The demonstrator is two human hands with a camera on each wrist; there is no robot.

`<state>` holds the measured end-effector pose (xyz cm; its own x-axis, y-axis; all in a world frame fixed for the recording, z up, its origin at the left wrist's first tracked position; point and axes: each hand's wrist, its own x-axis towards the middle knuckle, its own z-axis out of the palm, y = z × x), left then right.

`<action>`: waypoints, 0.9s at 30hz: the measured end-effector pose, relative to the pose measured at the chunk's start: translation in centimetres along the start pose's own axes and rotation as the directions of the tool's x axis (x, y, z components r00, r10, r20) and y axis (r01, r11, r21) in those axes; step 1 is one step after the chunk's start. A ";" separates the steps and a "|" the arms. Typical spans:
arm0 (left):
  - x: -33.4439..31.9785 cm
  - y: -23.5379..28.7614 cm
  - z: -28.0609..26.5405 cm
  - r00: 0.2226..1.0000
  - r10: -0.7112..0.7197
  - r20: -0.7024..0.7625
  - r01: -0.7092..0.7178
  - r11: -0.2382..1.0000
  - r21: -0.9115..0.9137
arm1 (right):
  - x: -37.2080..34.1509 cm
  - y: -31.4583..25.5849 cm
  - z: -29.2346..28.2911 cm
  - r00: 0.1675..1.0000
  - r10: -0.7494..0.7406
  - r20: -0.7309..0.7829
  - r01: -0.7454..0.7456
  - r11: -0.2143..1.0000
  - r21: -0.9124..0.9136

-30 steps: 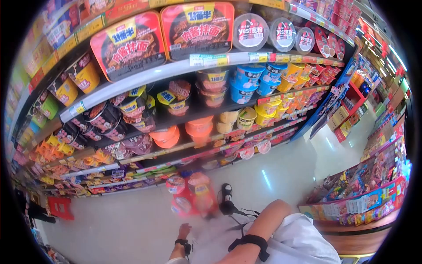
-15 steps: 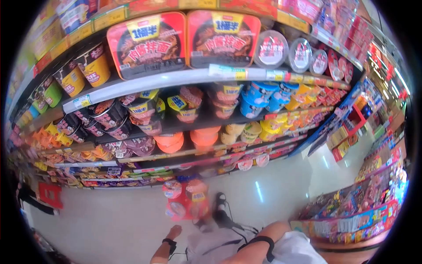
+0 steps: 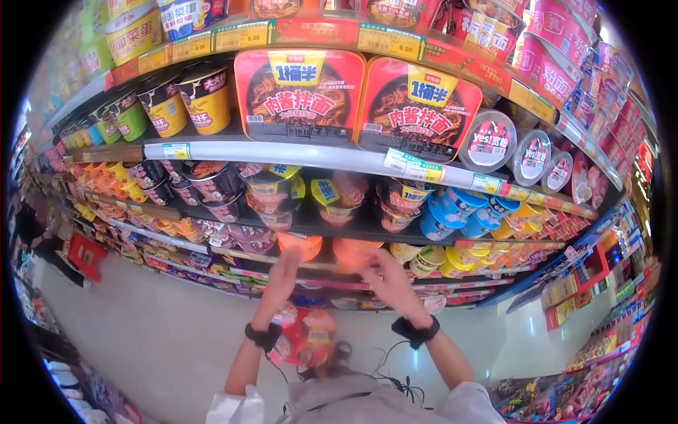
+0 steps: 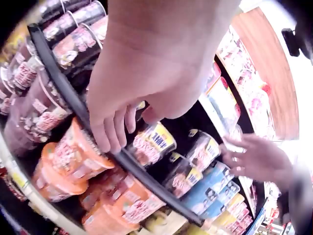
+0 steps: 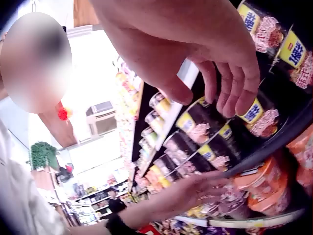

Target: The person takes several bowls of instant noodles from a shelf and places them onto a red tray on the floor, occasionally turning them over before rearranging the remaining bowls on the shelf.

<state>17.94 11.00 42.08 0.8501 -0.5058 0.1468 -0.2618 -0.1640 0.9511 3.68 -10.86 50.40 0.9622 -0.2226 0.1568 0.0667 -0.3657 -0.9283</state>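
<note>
My left hand is raised before the shelf with nothing in its grasp. Its fingers hang loosely bent near the black shelf edge, by an orange noodle tub. To the right, my right hand also holds nothing, its fingers slightly bent in front of another orange tub. Behind that hand, in the right wrist view, stand black noodle cups with yellow labels. Blue tubs sit farther right on the same row.
Two large flat noodle boxes stand on the shelf above, over a white shelf edge. Below my arms, a red carrier with several noodle bowls is on the floor. A snack display is at the lower right.
Both hands have come up from low by my body to the middle shelf. The head view has turned left, so the shelf appears farther right and more level.
</note>
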 end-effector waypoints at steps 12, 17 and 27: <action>13.4 4.5 4.5 0.995 -0.078 -0.057 0.080 0.996 0.035 | 12.3 10.6 1.9 0.943 0.096 -0.319 -0.059 0.991 0.123; 16.0 1.5 6.2 0.987 -0.120 -0.110 0.100 0.980 -0.170 | 14.2 8.4 2.1 0.941 0.075 -0.329 0.012 0.967 0.256; 14.7 3.2 6.7 0.976 -0.156 -0.149 0.136 0.981 -0.140 | 14.8 9.0 1.5 0.967 0.010 -0.255 0.067 0.954 0.293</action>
<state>26.52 -2.59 45.50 0.9391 -0.3418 0.0354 -0.0776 -0.1108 0.9908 18.88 -16.09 43.90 0.8639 -0.4490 0.2283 0.2058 -0.0991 -0.9736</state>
